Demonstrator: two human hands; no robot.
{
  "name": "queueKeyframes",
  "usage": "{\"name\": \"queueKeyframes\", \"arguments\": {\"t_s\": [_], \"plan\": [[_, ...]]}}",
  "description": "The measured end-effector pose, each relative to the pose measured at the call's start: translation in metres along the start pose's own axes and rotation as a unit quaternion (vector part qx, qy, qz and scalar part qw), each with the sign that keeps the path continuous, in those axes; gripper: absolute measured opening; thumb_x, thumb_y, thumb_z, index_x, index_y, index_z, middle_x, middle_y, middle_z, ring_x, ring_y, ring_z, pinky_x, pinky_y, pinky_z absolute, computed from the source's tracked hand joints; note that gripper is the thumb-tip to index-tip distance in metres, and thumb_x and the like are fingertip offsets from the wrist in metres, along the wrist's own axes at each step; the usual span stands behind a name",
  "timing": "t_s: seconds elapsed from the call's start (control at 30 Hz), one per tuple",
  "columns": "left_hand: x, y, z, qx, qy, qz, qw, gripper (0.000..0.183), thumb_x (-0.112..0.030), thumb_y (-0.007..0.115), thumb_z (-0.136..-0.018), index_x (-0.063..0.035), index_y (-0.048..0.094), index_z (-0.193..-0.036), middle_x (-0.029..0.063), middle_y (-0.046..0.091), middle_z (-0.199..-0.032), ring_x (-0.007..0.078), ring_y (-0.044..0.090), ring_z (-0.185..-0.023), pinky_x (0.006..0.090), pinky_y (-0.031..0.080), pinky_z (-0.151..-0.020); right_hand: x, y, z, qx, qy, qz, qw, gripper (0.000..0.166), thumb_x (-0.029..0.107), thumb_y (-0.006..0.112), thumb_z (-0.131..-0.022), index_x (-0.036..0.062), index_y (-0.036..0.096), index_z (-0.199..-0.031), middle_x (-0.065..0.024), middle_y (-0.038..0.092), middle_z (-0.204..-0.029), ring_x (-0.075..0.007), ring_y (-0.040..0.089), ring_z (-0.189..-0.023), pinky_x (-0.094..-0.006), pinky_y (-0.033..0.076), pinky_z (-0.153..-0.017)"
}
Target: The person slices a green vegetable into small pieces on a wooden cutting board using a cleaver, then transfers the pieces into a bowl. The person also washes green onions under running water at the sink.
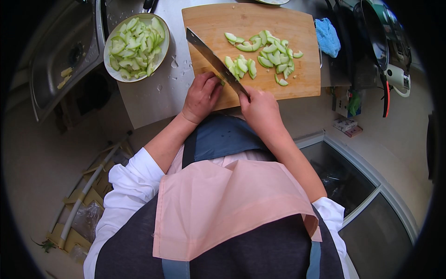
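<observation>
My right hand (pixel 259 106) grips the handle of a kitchen knife (pixel 215 61), whose broad blade slants up to the left over a wooden cutting board (pixel 296 28). Left of the blade, my left hand (pixel 203 96) rests at the board's near edge with curled fingers on a piece of green vegetable (pixel 222 83), mostly hidden under the fingertips. Thin pale green vegetable slices (pixel 275 52) lie scattered on the board to the right of the blade, a few close against it. A white oval plate (pixel 107 66) at the left holds a heap of similar slices.
A metal sink (pixel 45 76) with yellowish scraps lies at the far left. Water drops dot the steel countertop (pixel 139 101). A blue cloth (pixel 327 37) sits right of the board, near a dark frying pan (pixel 374 35) with a red-edged handle. A dish's rim (pixel 273 1) shows at the top.
</observation>
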State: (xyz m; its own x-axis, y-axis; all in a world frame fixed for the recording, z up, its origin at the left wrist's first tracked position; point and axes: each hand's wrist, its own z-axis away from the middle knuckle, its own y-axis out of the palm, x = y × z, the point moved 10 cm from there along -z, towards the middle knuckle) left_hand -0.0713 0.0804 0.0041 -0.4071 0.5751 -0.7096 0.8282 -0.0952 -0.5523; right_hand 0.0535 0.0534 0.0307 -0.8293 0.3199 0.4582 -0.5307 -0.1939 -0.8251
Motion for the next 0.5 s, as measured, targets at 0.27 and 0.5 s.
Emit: {"name": "queueKeyframes", "arguments": {"t_s": [0.27, 0.5], "plan": [[-0.001, -0.002, -0.001, -0.010, -0.011, 0.008, 1.000, 0.020, -0.001, 0.065, -0.074, -0.0016, 0.054, -0.091, 0.0138, 0.055, -0.094, 0.0304, 0.056, -0.082, 0.0359, 0.048, -0.070, 0.004, -0.010, 0.020, 0.005, -0.004, 0.009, 1.000, 0.013, 0.016, 0.054, -0.083, 0.0067, 0.062, -0.081, -0.0183, 0.060, -0.065, -0.0383, 0.059, -0.063, -0.0473, 0.048, -0.059], [-0.001, -0.002, -0.001, -0.011, 0.000, 0.003, 1.000, 0.022, -0.001, 0.065, -0.073, -0.0018, 0.054, -0.092, 0.0137, 0.055, -0.095, 0.0302, 0.055, -0.082, 0.0355, 0.048, -0.071, 0.003, -0.010, 0.022, 0.013, 0.009, 0.021, 1.000, 0.014, 0.016, 0.054, -0.083, 0.0064, 0.063, -0.082, -0.0191, 0.060, -0.066, -0.0384, 0.059, -0.065, -0.0469, 0.049, -0.060]]}}
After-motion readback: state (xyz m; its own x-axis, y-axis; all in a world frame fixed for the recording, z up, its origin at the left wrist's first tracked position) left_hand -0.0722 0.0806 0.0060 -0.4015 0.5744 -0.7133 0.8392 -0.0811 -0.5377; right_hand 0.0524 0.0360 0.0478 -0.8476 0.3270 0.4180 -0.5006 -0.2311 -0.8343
